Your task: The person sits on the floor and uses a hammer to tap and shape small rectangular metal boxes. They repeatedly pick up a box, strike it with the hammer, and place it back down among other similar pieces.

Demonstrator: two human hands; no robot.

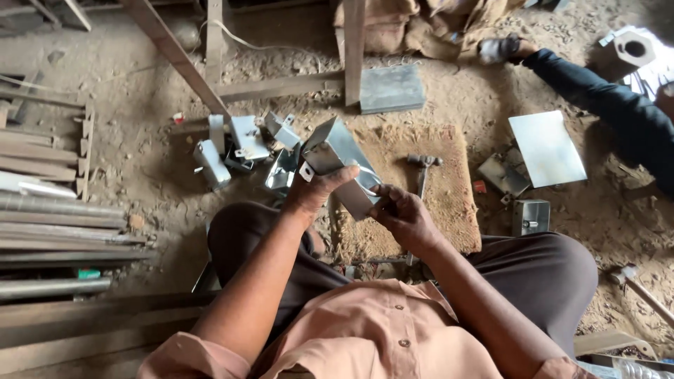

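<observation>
While both hands clamp it, the folded grey sheet-metal box (337, 160) sits lifted above the coarse brown fibre mat (449, 210). Left hand (316, 188) closes on the lower corner, right hand (400, 214) pinches the near edge. Looks light, stiff, thin-walled, smooth; edges likely sharp, so flat faces are the safer hold. Similar folded metal pieces (242, 151) lie just left on the dirt floor; a hammer (423, 168) rests on the mat.

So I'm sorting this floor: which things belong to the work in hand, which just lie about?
In hand:
folded sheet-metal box, held by left hand and right hand
hammer
pile of metal boxes

Lying about:
flat metal sheet
wooden planks
</observation>
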